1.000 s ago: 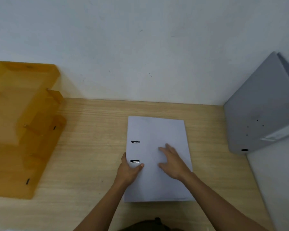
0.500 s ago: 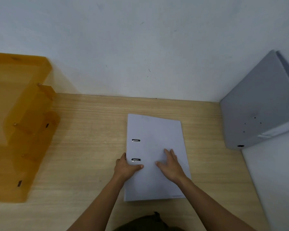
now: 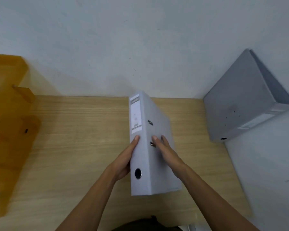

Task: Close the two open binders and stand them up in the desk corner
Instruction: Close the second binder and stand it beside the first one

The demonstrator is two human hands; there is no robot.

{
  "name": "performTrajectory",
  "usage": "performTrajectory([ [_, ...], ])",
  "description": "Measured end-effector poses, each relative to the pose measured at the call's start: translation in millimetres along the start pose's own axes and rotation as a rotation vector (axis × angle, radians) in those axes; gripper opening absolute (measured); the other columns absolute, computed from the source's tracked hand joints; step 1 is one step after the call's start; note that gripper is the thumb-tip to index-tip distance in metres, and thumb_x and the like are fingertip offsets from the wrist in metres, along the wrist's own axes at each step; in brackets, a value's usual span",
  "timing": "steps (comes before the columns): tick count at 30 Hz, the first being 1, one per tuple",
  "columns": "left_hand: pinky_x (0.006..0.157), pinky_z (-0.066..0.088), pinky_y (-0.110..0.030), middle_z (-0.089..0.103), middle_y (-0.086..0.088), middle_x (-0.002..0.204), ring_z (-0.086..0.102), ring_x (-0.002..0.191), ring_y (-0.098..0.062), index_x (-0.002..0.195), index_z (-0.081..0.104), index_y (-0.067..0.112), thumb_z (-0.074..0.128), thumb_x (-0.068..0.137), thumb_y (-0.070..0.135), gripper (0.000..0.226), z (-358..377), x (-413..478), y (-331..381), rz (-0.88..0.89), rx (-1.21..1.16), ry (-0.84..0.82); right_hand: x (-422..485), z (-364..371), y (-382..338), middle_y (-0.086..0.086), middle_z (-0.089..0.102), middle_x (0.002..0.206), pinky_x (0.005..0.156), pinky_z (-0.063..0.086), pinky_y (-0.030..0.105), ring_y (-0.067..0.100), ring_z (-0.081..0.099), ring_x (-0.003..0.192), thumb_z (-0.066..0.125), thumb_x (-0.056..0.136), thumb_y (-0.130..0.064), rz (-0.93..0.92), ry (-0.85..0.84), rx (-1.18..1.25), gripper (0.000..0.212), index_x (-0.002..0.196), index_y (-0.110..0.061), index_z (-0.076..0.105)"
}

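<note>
A closed pale grey binder is tilted up off the wooden desk, its spine with a label and a round finger hole turned up toward me. My left hand holds the spine side from the left, thumb on the spine. My right hand lies flat against the cover on the right. A second grey binder, also closed, stands in the far right corner and leans against the right wall.
An orange translucent stacked paper tray takes up the desk's left side. White walls bound the desk at the back and on the right. Bare desk lies between the held binder and the corner binder.
The binder lay flat on the desk under both hands. Now both hands have raised it onto its edge, spine up.
</note>
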State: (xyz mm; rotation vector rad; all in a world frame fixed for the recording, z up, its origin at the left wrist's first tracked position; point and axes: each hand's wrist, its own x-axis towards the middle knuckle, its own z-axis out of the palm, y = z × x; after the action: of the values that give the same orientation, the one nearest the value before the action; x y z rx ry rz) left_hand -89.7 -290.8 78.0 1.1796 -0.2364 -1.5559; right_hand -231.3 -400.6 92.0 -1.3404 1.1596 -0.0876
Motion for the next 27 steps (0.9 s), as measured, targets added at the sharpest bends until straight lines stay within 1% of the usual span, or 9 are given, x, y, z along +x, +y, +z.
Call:
performTrajectory([
  [1, 0.092, 0.058, -0.039, 0.068, -0.012, 0.133, 0.065, 0.121, -0.03, 0.135, 0.063, 0.024, 0.06, 0.09, 0.061, 0.058, 12.8, 1.7, 3.5, -0.005, 0.006, -0.027, -3.7, -7.9, -5.2, -0.009, 0.024, 0.166, 0.119, 0.022, 0.038, 0.01, 0.028, 0.146, 0.049, 0.078, -0.083, -0.012, -0.03, 0.021, 0.104, 0.16, -0.033, 0.011],
  [4, 0.09, 0.058, -0.037, 0.07, -0.01, 0.13, 0.067, 0.119, -0.029, 0.134, 0.062, 0.024, 0.07, 0.085, 0.055, 0.058, 49.3, 6.4, 11.6, 0.022, 0.078, -0.079, -14.5, -36.8, -15.6, -0.01, 0.034, 0.162, 0.122, 0.026, 0.047, 0.012, 0.036, 0.145, 0.046, 0.069, -0.092, -0.036, -0.077, 0.046, 0.11, 0.16, -0.037, 0.016],
  [8, 0.094, 0.058, -0.046, 0.073, -0.004, 0.125, 0.07, 0.114, -0.027, 0.134, 0.057, 0.027, 0.072, 0.085, 0.05, 0.056, 99.4, 10.7, 20.3, 0.148, 0.301, -0.12, -33.7, -89.6, -30.1, -0.013, 0.044, 0.156, 0.114, 0.038, 0.054, 0.013, 0.049, 0.137, 0.049, 0.067, -0.093, -0.085, -0.158, 0.062, 0.105, 0.157, -0.045, 0.022],
  [13, 0.082, 0.059, -0.027, 0.071, 0.002, 0.127, 0.069, 0.114, -0.02, 0.142, 0.047, 0.025, 0.074, 0.09, 0.017, 0.059, 161.8, 25.4, 21.5, 0.34, 0.432, -0.189, -51.2, -179.0, -43.2, -0.01, 0.052, 0.15, 0.102, 0.051, 0.057, 0.017, 0.056, 0.132, 0.074, 0.08, -0.055, -0.247, -0.221, -0.024, 0.082, 0.152, -0.047, 0.035],
  [16, 0.088, 0.06, -0.038, 0.067, -0.003, 0.131, 0.067, 0.118, -0.023, 0.145, 0.042, 0.02, 0.085, 0.078, 0.009, 0.08, 193.0, 45.8, 10.0, 0.416, 0.562, -0.175, -56.3, -226.8, -38.6, -0.014, 0.045, 0.155, 0.1, 0.055, 0.053, 0.017, 0.06, 0.129, 0.085, 0.078, -0.029, -0.339, -0.231, -0.073, 0.096, 0.156, -0.042, 0.03],
  [18, 0.09, 0.06, -0.038, 0.064, 0.008, 0.133, 0.065, 0.119, -0.013, 0.145, 0.038, 0.027, 0.091, 0.07, 0.015, 0.093, 205.7, 59.8, -3.1, 0.46, 0.664, -0.107, -55.5, -248.2, -27.4, -0.012, 0.04, 0.16, 0.106, 0.051, 0.048, 0.015, 0.053, 0.137, 0.087, 0.076, -0.018, -0.396, -0.211, -0.128, 0.104, 0.159, -0.034, 0.026],
  [22, 0.084, 0.051, -0.008, 0.052, 0.043, 0.129, 0.053, 0.12, 0.015, 0.153, 0.023, 0.029, 0.079, 0.079, 0.013, 0.094, 227.3, 83.2, -40.8, 0.592, 0.821, -0.01, -47.3, -262.5, 11.8, -0.006, 0.054, 0.149, 0.106, 0.052, 0.04, 0.013, 0.056, 0.134, 0.083, 0.075, -0.015, -0.452, -0.051, -0.143, 0.091, 0.153, -0.028, 0.039],
  [24, 0.092, 0.05, -0.01, 0.048, 0.028, 0.143, 0.05, 0.127, 0.009, 0.159, 0.015, 0.02, 0.069, 0.087, 0.008, 0.091, 237.4, 96.0, -58.1, 0.625, 0.893, 0.015, -42.1, -266.2, 37.5, -0.013, 0.065, 0.136, 0.1, 0.056, 0.039, 0.012, 0.063, 0.124, 0.08, 0.074, -0.03, -0.432, 0.05, -0.13, 0.07, 0.138, -0.04, 0.054],
  [27, 0.097, 0.044, -0.005, 0.045, -0.003, 0.153, 0.048, 0.133, -0.01, 0.16, 0.014, 0.014, 0.066, 0.087, 0.001, 0.09, 246.4, 108.2, -71.3, 0.593, 0.995, 0.07, -42.7, -270.1, 62.1, -0.033, 0.068, 0.118, 0.084, 0.054, 0.013, 0.0, 0.063, 0.117, 0.072, 0.071, -0.036, -0.398, 0.114, -0.107, 0.056, 0.114, -0.068, 0.057],
])
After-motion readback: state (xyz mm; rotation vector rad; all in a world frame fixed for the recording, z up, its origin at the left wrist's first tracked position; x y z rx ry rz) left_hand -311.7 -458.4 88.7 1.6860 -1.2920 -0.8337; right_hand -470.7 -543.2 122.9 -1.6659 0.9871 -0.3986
